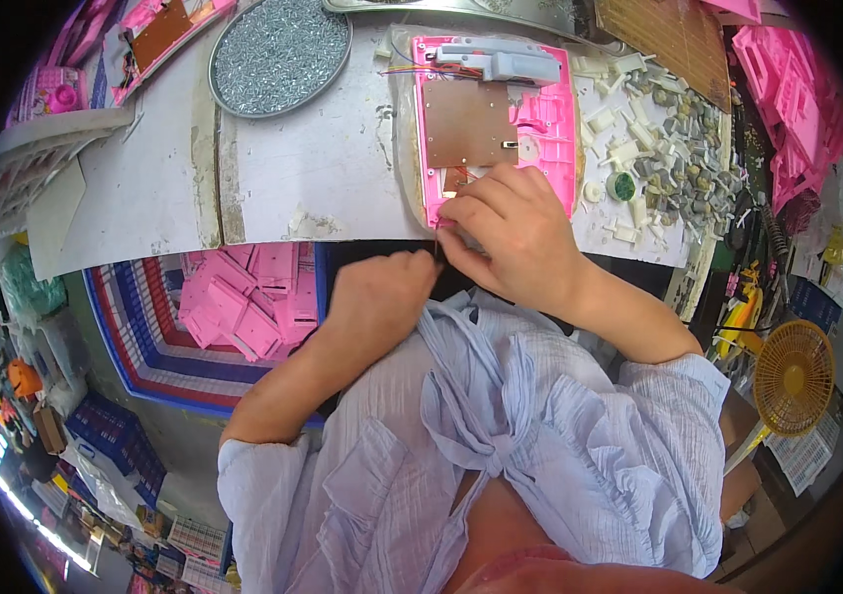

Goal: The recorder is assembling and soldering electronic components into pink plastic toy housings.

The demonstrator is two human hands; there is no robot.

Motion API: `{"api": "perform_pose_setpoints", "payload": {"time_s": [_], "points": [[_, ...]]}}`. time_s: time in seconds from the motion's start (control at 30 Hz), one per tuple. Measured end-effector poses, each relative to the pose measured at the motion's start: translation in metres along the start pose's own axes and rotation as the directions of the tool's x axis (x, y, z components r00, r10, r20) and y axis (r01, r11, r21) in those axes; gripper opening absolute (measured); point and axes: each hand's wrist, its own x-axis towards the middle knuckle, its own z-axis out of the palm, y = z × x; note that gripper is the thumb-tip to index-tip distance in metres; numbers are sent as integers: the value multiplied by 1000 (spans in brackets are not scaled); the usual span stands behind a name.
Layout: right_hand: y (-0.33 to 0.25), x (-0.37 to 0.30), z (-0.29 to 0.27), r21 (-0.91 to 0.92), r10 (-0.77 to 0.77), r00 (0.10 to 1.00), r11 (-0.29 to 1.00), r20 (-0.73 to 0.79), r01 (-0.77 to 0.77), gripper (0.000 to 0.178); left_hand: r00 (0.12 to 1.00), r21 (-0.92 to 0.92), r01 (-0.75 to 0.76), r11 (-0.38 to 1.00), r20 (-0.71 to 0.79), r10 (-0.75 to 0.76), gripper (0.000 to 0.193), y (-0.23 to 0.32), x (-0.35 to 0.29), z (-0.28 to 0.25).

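Note:
A pink plastic housing (566,129) lies at the table's front edge on a clear plastic-wrapped pad (405,148). Fixed in it are a brown circuit board (466,119), a grey plastic part (520,65) and thin coloured wires (441,70). My right hand (520,228) reaches over the housing's near edge, its thumb and fingers closed together at the near left corner. Whatever sits in that pinch is hidden. Just below the table edge, my left hand (382,297) is closed in a fist. A thin dark sliver shows at its fingertips, too small to name.
A round metal tray (283,54) full of screws stands at the back left. Many small white and grey plastic parts (639,148) spread to the right. Below the table at left is a striped basket (135,327) of pink pieces. A yellow fan (794,378) stands at right.

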Motion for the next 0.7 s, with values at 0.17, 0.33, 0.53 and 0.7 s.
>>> {"api": "perform_pose_setpoints", "payload": {"time_s": [0.17,0.33,0.53,0.7], "points": [[-1,-6,7,-68,25,1000,997,13,-24,27,986,-206,-167,964,-46,161,24,-1,9,-27],[-2,0,-6,-125,4,998,992,62,4,29,887,-216,-311,925,-415,201,24,-17,49,-35],[111,7,-146,36,305,944,952,-127,-303,23,833,-42,-498,866,-301,464,21,-32,57,-46],[214,131,-223,157,513,810,859,-285,-488,18,839,-66,-534,843,-171,517,19,-33,66,-65]]}}
